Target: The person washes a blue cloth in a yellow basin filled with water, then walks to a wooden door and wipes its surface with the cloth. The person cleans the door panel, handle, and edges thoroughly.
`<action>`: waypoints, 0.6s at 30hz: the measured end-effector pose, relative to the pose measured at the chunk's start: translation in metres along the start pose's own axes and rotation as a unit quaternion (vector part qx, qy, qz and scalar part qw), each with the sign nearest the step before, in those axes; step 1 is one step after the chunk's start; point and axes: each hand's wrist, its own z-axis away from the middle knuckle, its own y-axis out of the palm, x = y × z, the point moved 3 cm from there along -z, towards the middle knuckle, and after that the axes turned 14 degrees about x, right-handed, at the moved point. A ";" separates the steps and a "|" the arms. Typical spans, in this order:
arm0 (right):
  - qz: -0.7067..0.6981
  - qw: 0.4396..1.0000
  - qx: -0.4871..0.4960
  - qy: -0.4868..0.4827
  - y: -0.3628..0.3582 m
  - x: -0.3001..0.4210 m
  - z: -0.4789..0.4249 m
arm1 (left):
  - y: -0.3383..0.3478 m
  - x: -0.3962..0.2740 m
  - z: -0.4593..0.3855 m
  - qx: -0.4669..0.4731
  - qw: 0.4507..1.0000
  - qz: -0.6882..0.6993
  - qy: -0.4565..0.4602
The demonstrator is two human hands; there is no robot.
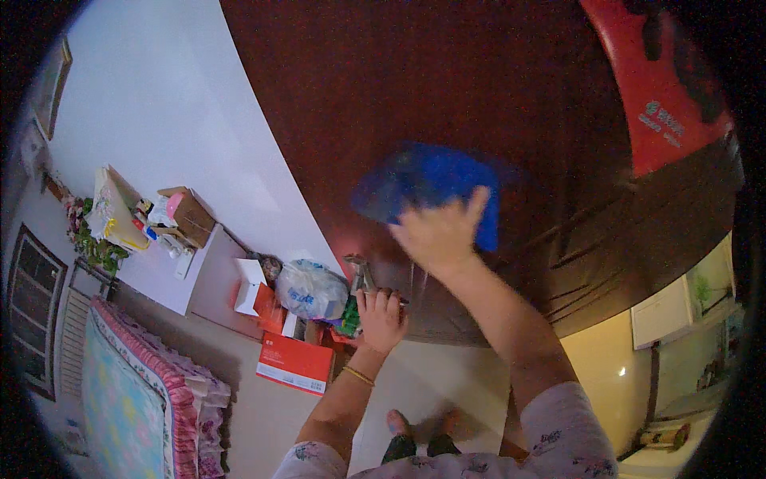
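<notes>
My right hand lies on a blue cloth pressed to a large dark reddish-brown surface; the hand and cloth are blurred, with fingers spread and the thumb apart. Whether the fingers pinch the cloth is not clear. My left hand is at the near left edge of the same surface, its fingers bent downward beside a grey metal object and a green item. What lies under its fingers is hidden.
A red sheet or bag with writing lies at the far right. At left stand a red and white box, a clear plastic bag, a white cabinet with boxes on top, and a bed.
</notes>
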 end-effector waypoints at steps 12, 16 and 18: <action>0.030 0.925 0.138 -0.352 0.114 0.029 0.071 | 0.035 0.013 0.002 -0.159 0.986 -0.030 0.043; 0.123 0.895 0.168 -0.396 0.126 -0.033 0.161 | 0.042 0.016 0.002 -0.205 0.976 0.000 0.071; 0.151 0.883 0.217 -0.388 0.123 -0.054 0.189 | 0.041 0.008 -0.001 -0.218 0.973 0.012 0.074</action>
